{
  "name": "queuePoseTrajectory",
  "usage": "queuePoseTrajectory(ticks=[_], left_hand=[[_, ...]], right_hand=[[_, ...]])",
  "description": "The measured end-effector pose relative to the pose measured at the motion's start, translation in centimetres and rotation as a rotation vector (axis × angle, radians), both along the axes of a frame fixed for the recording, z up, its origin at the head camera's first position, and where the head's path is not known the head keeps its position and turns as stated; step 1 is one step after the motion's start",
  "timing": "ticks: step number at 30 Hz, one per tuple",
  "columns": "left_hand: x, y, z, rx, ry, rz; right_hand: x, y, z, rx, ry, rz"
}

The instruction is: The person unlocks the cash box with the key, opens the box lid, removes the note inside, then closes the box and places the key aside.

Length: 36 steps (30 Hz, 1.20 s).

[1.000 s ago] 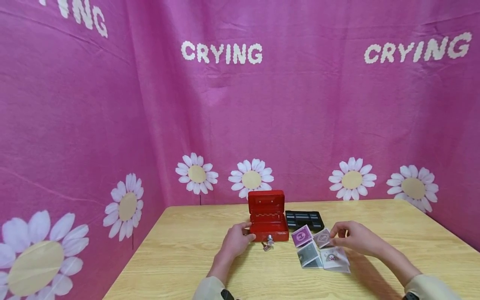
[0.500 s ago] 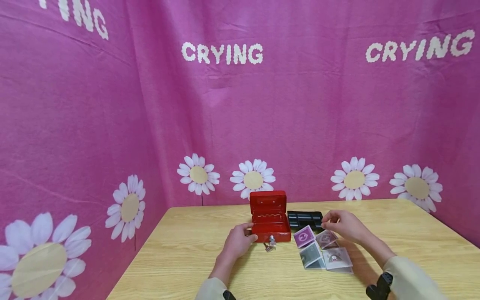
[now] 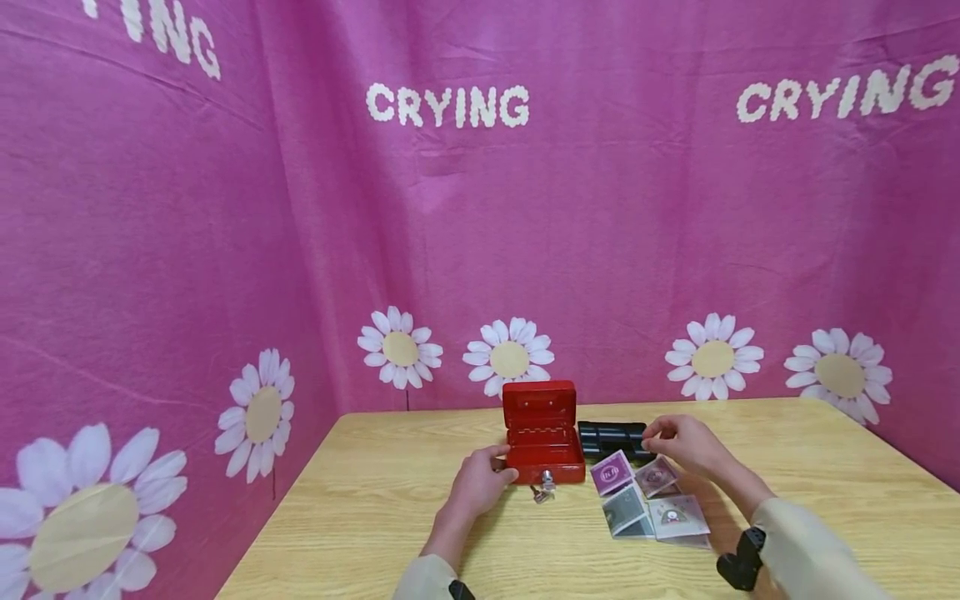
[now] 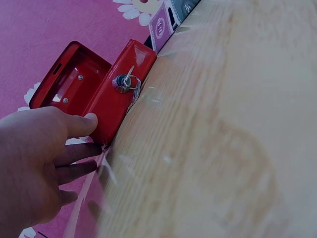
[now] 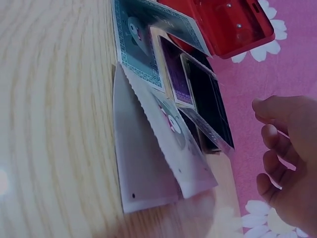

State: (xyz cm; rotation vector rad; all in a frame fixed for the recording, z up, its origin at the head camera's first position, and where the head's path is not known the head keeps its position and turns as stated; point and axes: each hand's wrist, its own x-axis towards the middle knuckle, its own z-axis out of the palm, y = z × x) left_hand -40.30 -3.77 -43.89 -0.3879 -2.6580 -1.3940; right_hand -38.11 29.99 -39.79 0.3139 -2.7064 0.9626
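A small red cash box [image 3: 546,454] stands with its lid up, keys [image 3: 540,495] hanging from its front lock. My left hand [image 3: 478,482] holds its left front corner, thumb [image 4: 90,122] on the front face and other fingers round the left end. Beside the box lies a black compartment tray [image 3: 611,437]. At that tray's right end is my right hand [image 3: 684,442], fingers loosely bent, with nothing seen between them in the right wrist view. In front lie folded paper notes: purple [image 3: 612,473], mauve [image 3: 656,476], grey-green [image 3: 624,510] and pale with a cartoon figure [image 3: 678,517].
All of it lies on a wood-grain table [image 3: 360,500]. A pink cloth [image 3: 600,208] with daisies and white lettering hangs behind the table and along the left.
My right hand has left the mauve note and moved up and left to the black tray's right end. My left hand stays at the cash box. The view has shifted slightly.
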Motion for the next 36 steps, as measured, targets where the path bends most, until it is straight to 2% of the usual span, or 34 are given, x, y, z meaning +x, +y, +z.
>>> queuePoseTrajectory(ticks=[14, 20, 36], left_hand=[[-0.4, 0.2, -0.2, -0.03, 0.039, -0.015], [-0.2, 0.0, -0.1, -0.031, 0.039, 0.001], [-0.2, 0.0, 0.1, -0.009, -0.022, 0.011]], right_hand=[[-1.5, 0.5, -0.8, -0.04, -0.07, -0.01], [-2.2, 0.7, -0.9, -0.063, -0.114, -0.006], [-3.1, 1.1, -2.0, -0.061, -0.184, -0.051]])
